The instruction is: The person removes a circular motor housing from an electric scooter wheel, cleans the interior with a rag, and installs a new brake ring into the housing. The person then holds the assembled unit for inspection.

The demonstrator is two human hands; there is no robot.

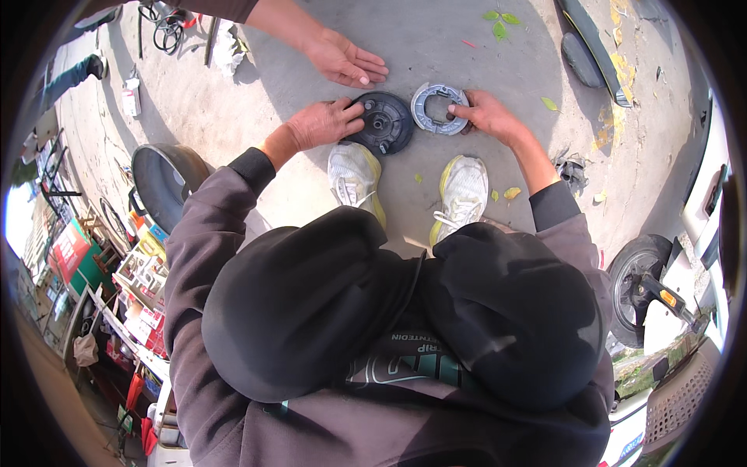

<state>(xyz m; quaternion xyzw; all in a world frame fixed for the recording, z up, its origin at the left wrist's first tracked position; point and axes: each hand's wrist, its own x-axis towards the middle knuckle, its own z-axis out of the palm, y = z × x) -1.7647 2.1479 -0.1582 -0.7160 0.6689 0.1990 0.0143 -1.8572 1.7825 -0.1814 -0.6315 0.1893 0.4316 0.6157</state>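
My left hand [326, 123] is closed on the left edge of a round black brake plate [395, 134], which has a hub hole in its middle. To its right, my right hand [488, 115] grips a ring-shaped pair of silver brake shoes [428, 122] by the right side, thumb on the inner edge. A narrow gap separates the shoes from the plate. Just beyond the plate, another person's open hand [348, 59] reaches in from the upper left, fingers spread over the ground and touching neither part.
White shoes [465, 187] stand just below the parts. A dark basin [166, 180] is on the left, near cluttered boxes [144, 265]. A greasy metal part [572, 173] lies to the right, above a wheel [640, 289]. A long dark piece [593, 51] lies at the upper right.
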